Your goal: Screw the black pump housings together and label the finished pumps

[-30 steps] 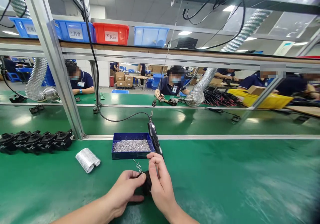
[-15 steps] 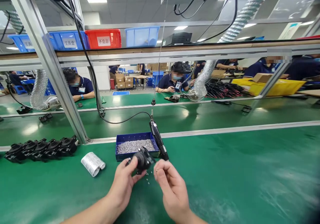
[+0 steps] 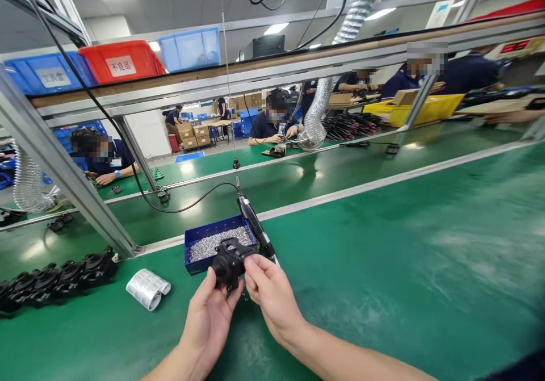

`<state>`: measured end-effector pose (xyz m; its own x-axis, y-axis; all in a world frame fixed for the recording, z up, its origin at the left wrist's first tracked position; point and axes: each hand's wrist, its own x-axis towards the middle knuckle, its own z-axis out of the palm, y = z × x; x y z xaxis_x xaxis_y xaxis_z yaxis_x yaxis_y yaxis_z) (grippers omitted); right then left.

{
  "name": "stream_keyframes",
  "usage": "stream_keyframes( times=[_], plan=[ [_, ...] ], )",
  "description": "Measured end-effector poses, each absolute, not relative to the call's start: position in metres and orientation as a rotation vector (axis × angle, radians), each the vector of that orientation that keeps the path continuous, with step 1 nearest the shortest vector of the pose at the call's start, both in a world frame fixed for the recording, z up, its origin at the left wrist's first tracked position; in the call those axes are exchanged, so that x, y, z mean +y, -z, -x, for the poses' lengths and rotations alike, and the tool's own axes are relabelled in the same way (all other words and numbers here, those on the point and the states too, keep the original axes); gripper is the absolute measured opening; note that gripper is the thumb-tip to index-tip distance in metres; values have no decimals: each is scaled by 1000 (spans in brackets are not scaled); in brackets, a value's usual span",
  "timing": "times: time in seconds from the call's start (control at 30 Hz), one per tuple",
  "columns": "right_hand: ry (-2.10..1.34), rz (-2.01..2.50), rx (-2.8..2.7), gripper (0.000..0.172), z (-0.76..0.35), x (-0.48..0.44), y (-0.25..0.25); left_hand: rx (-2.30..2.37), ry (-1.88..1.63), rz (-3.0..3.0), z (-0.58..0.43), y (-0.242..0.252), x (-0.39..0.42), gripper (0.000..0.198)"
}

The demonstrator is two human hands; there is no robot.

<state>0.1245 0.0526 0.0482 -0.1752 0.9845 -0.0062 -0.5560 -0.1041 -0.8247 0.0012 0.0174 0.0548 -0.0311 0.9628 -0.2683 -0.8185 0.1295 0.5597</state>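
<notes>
A black plastic part with a round barrel is held up in front of a blue tray of small metal pieces. My left hand grips it from below and the left, thumb on the barrel side. Against its right side are the pinched fingertips of my right hand; whatever they hold is too small to make out. Just behind, a black electric screwdriver hangs tilted on a cord, along the tray's right side.
A curled label sheet lies left of my hands. Several black parts stand in a row at far left. A metal post rises behind them. People sit across the bench.
My right hand has moved left and up against the black part, which was apart from it before. The part has turned in my left hand. The camera view has tilted and shifted right.
</notes>
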Motion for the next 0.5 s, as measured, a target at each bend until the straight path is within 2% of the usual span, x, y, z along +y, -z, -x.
stream_keyframes(
  times=[0.27, 0.5],
  plan=[
    [-1583, 684, -832, 47, -127, 49, -51, 688, -1428, -297, 1, -56, 18, 26],
    [-1661, 693, -787, 56, -124, 53, -44, 785, -1626, -745, 10, -47, 22, 36]
  ],
)
